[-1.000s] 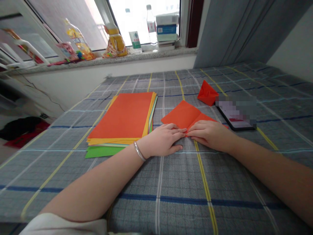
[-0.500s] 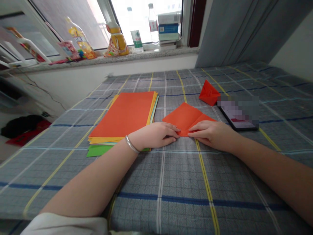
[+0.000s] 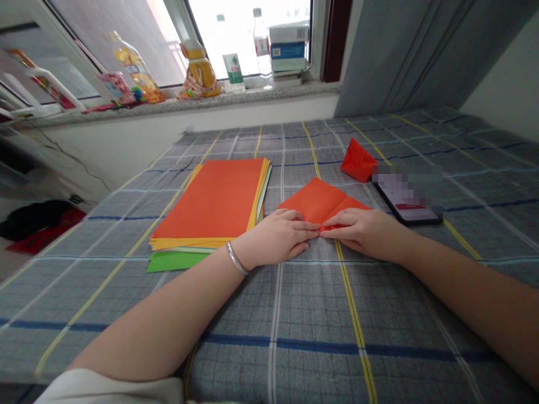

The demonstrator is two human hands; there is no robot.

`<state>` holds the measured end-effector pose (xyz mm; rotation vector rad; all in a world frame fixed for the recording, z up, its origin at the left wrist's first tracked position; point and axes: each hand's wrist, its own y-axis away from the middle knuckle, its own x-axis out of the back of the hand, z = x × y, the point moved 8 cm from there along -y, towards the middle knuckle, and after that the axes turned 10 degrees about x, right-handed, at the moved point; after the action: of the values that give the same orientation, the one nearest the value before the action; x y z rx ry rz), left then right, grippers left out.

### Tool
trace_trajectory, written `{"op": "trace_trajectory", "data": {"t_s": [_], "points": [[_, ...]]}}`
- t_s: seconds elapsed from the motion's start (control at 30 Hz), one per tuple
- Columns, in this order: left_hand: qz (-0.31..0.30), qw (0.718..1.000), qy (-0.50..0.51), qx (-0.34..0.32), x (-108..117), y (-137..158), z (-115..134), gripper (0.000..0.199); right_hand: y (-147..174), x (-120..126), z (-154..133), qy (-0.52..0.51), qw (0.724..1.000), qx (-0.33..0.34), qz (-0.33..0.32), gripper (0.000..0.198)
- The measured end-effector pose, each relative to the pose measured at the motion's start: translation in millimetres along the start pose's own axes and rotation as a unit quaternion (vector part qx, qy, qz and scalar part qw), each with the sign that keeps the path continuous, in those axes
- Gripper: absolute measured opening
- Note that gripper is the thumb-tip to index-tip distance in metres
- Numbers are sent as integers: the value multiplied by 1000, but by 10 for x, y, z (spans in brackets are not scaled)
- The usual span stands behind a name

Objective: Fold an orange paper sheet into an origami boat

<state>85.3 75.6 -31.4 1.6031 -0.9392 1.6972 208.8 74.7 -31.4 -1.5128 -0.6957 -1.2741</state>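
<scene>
A creased sheet of orange-red paper [image 3: 316, 197] lies on the tablecloth in front of me, folded along its near edge. My left hand [image 3: 286, 235], with a silver bangle at the wrist, presses that near edge, its fingers close together and pointing right. From the other side my right hand [image 3: 357, 231] pinches the paper, thumb and fingers at the fold. The fingertips of both hands almost meet there. My hands cover the lower corners of the sheet. Beyond it stands a small folded red paper shape [image 3: 357, 161].
To the left lies a stack of coloured paper [image 3: 214, 196], orange on top, with yellow and green edges showing. A phone [image 3: 406, 205] lies right of the sheet. Bottles [image 3: 135, 68], a tube [image 3: 233, 70] and boxes [image 3: 288, 50] line the windowsill. The checked tablecloth [image 3: 236, 314] spreads beneath everything.
My left hand has slid right along the paper's near edge, toward the right fingertips. My right hand has stayed almost in place. The view has shifted slightly.
</scene>
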Motion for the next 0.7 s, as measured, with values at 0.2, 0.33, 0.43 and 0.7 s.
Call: {"op": "trace_trajectory", "data": {"t_s": [0.2, 0.33, 0.43, 0.7], "points": [[11, 1000, 12, 1, 12, 1, -23, 34, -22, -18, -31, 16, 1000, 5, -22, 33], [9, 1000, 5, -2, 8, -5, -17, 30, -32, -38, -36, 27, 999, -1, -32, 31], [11, 1000, -15, -3, 12, -9, 1, 30, -38, -55, -41, 37, 998, 4, -46, 30], [14, 1000, -26, 5, 24, -15, 23, 29, -7, 6, -34, 17, 999, 11, -44, 31]]}}
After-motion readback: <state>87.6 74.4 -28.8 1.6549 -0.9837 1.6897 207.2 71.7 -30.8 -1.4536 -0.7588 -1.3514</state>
